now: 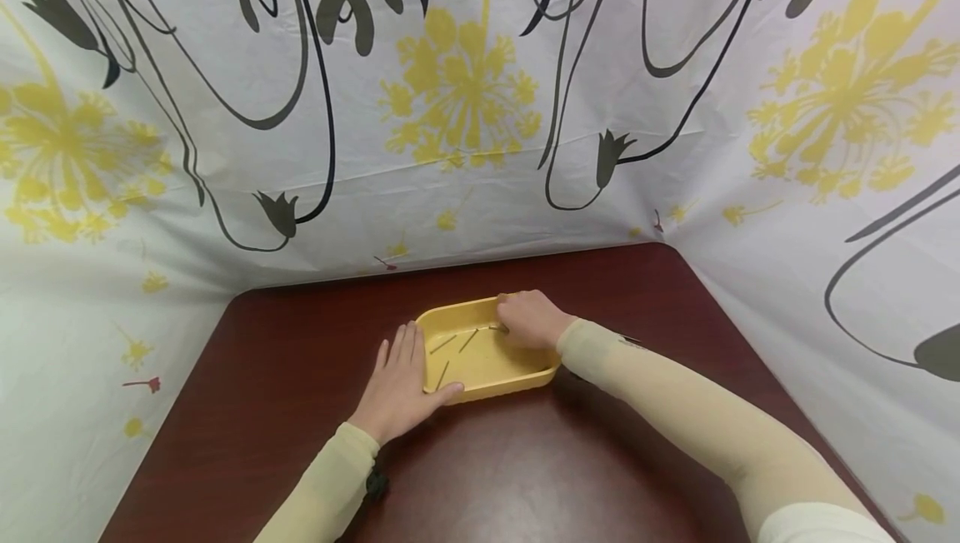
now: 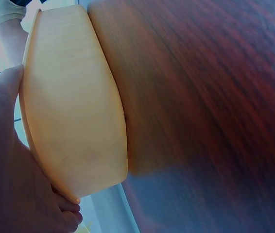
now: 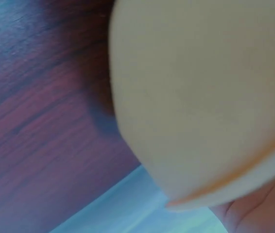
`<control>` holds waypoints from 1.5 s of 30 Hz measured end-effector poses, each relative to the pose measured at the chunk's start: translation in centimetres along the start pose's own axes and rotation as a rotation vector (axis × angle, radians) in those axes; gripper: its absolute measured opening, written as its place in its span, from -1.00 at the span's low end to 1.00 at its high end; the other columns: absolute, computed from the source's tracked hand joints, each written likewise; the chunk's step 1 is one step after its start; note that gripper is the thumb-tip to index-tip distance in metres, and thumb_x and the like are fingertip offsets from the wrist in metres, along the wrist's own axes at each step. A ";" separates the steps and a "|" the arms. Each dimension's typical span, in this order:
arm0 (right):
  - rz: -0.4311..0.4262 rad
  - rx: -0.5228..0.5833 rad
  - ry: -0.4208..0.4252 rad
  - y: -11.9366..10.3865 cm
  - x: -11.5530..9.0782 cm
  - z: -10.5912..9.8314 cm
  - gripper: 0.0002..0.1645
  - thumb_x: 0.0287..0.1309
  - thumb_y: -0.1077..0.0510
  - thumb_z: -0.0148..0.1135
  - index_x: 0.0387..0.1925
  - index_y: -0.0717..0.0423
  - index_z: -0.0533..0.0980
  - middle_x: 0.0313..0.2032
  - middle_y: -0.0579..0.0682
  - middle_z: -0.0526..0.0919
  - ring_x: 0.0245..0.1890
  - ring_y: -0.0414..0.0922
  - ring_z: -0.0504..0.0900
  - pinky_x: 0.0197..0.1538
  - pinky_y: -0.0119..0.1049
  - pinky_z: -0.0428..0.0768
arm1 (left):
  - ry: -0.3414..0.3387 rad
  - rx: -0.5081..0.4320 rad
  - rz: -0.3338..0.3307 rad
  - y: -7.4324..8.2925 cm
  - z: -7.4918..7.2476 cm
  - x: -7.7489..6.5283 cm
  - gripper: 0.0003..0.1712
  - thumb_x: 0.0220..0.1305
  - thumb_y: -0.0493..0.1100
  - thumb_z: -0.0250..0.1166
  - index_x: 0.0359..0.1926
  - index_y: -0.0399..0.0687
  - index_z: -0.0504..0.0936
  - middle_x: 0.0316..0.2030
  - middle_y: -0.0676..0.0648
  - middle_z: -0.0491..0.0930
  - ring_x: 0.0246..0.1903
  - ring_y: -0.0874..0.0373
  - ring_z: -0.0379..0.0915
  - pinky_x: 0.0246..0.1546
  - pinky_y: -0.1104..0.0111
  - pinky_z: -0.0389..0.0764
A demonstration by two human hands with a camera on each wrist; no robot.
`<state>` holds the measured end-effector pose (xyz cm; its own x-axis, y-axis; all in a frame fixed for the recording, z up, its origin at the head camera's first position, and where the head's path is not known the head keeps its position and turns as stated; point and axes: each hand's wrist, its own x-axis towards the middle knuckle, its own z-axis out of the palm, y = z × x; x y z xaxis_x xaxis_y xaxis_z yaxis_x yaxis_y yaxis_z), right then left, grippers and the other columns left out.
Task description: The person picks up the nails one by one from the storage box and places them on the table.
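A shallow yellow plastic tray (image 1: 480, 389) sits on the dark red table, with several thin nails (image 1: 442, 345) scattered on its floor. My left hand (image 1: 397, 385) lies along the tray's left end, fingers straight against the rim and thumb over the front edge. The left wrist view has the tray's outer wall (image 2: 74, 97) beside that hand. Reaching over the right end, my right hand (image 1: 534, 320) is inside the tray near the far right corner, fingers curled down at a nail (image 1: 497, 328). Its fingertips are largely hidden from the head view.
The dark red wooden table (image 1: 487, 476) extends around the tray. White cloth (image 1: 360, 151) with yellow and grey flower prints hangs behind and along both sides. A thin dark item (image 1: 630, 338) shows just beyond the right sleeve (image 1: 660, 393).
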<state>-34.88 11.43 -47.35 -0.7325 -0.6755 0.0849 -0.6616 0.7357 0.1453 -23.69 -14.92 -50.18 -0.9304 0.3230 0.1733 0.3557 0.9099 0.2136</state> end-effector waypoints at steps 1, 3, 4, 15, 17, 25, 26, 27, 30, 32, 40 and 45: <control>-0.008 -0.004 0.015 -0.1 -0.1 -0.2 -0.49 0.15 0.06 0.37 -0.77 -0.13 0.29 -0.46 -0.14 0.41 -0.62 -0.22 0.29 -0.60 -0.30 0.38 | 0.000 0.002 0.000 0.0 0.0 0.0 0.39 0.14 0.73 -0.14 0.56 -0.34 -0.04 0.56 -0.26 -0.09 0.55 -0.09 -0.25 0.46 -0.08 -0.07; -0.023 -0.013 0.043 -0.4 -0.2 -0.6 -0.51 0.14 0.06 0.40 -0.76 -0.13 0.34 -0.41 -0.14 0.42 -0.59 -0.21 0.35 -0.59 -0.30 0.40 | -0.001 0.004 -0.001 0.0 0.0 0.0 0.39 0.14 0.73 -0.14 0.56 -0.34 -0.04 0.56 -0.27 -0.09 0.55 -0.09 -0.25 0.46 -0.08 -0.08; -0.030 -0.014 0.056 -0.5 -0.3 -0.9 -0.52 0.16 0.07 0.40 -0.75 -0.12 0.36 -0.40 -0.13 0.41 -0.57 -0.20 0.37 -0.58 -0.30 0.41 | -0.001 0.003 -0.002 0.0 0.0 0.0 0.39 0.14 0.73 -0.14 0.56 -0.34 -0.05 0.56 -0.26 -0.09 0.55 -0.09 -0.25 0.46 -0.08 -0.08; -0.075 -0.048 0.132 -1.2 -0.8 -2.7 -0.76 -0.01 0.14 0.34 -0.70 -0.10 0.53 0.07 -0.03 0.56 0.04 -0.04 0.52 -0.19 -0.17 0.62 | 0.002 -0.017 -0.001 0.0 0.0 0.1 0.35 0.18 0.66 0.00 0.56 -0.33 -0.06 0.56 -0.28 -0.06 0.55 -0.10 -0.25 0.47 -0.07 -0.11; -0.081 -0.055 0.146 -1.2 -0.9 -3.1 -0.78 0.02 0.10 0.37 -0.67 -0.08 0.57 0.14 0.00 0.56 0.16 0.00 0.49 0.04 -0.05 0.60 | 0.003 -0.018 0.000 0.0 0.0 0.1 0.35 0.18 0.65 0.02 0.56 -0.33 -0.05 0.56 -0.27 -0.07 0.55 -0.10 -0.25 0.47 -0.07 -0.11; -0.069 -0.044 0.142 -0.7 -1.5 -4.6 -0.65 0.11 -0.08 0.45 -0.69 -0.14 0.55 0.33 0.04 0.46 0.45 0.15 0.21 0.41 0.20 0.19 | 0.004 -0.011 0.004 0.1 -0.1 0.1 0.35 0.18 0.64 0.03 0.56 -0.34 -0.04 0.55 -0.29 -0.06 0.55 -0.11 -0.23 0.46 -0.09 -0.08; -0.065 -0.039 0.140 -0.6 -1.5 -4.8 -0.61 0.11 -0.11 0.45 -0.70 -0.16 0.52 0.34 0.04 0.45 0.46 0.15 0.19 0.42 0.20 0.16 | 0.002 -0.010 0.003 0.1 0.0 0.1 0.35 0.17 0.64 0.03 0.56 -0.34 -0.03 0.55 -0.28 -0.06 0.55 -0.11 -0.23 0.46 -0.09 -0.08; -0.061 -0.032 0.136 -0.5 -1.6 -5.0 -0.62 0.12 -0.08 0.44 -0.71 -0.18 0.51 0.35 0.05 0.43 0.47 0.16 0.17 0.42 0.21 0.14 | 0.001 -0.008 0.003 0.1 -0.1 0.1 0.36 0.17 0.65 0.02 0.56 -0.34 -0.03 0.55 -0.28 -0.07 0.55 -0.12 -0.23 0.46 -0.09 -0.08; -0.044 -0.014 0.125 0.0 -1.7 -5.4 -0.64 0.13 0.01 0.41 -0.71 -0.19 0.48 0.38 0.07 0.40 0.49 0.16 0.14 0.44 0.23 0.07 | -0.004 -0.009 0.000 0.1 -0.1 0.1 0.36 0.17 0.66 0.01 0.56 -0.34 -0.03 0.56 -0.28 -0.07 0.55 -0.11 -0.23 0.46 -0.08 -0.09; -0.028 -0.006 0.112 0.3 -1.8 -5.7 -0.66 0.11 0.09 0.36 -0.71 -0.19 0.48 0.40 0.08 0.37 0.49 0.17 0.12 0.45 0.24 0.04 | -0.007 -0.010 -0.003 0.1 -0.1 0.1 0.37 0.16 0.67 0.00 0.56 -0.34 -0.03 0.56 -0.28 -0.08 0.55 -0.11 -0.24 0.47 -0.08 -0.10; 0.008 -0.003 0.113 2.3 -2.3 -6.7 -0.67 0.07 0.17 0.35 -0.71 -0.17 0.48 0.41 0.15 0.35 0.48 0.22 0.13 0.41 0.31 0.05 | -0.006 -0.017 -0.003 0.1 -0.2 0.0 0.38 0.15 0.69 -0.03 0.56 -0.33 -0.04 0.56 -0.26 -0.09 0.55 -0.11 -0.24 0.47 -0.07 -0.10; 0.042 0.015 0.091 3.7 -2.8 -7.0 -0.67 0.03 0.18 0.39 -0.72 -0.16 0.49 0.40 0.18 0.35 0.47 0.25 0.12 0.39 0.35 0.06 | -0.007 -0.015 0.001 0.2 -0.3 -0.1 0.39 0.14 0.72 -0.08 0.56 -0.33 -0.05 0.56 -0.27 -0.09 0.55 -0.10 -0.25 0.47 -0.07 -0.10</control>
<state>-34.17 15.68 -40.12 -0.7422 -0.6456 0.1798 -0.6338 0.7634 0.1246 -23.55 -14.86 -49.91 -0.9306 0.3256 0.1672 0.3578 0.9055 0.2279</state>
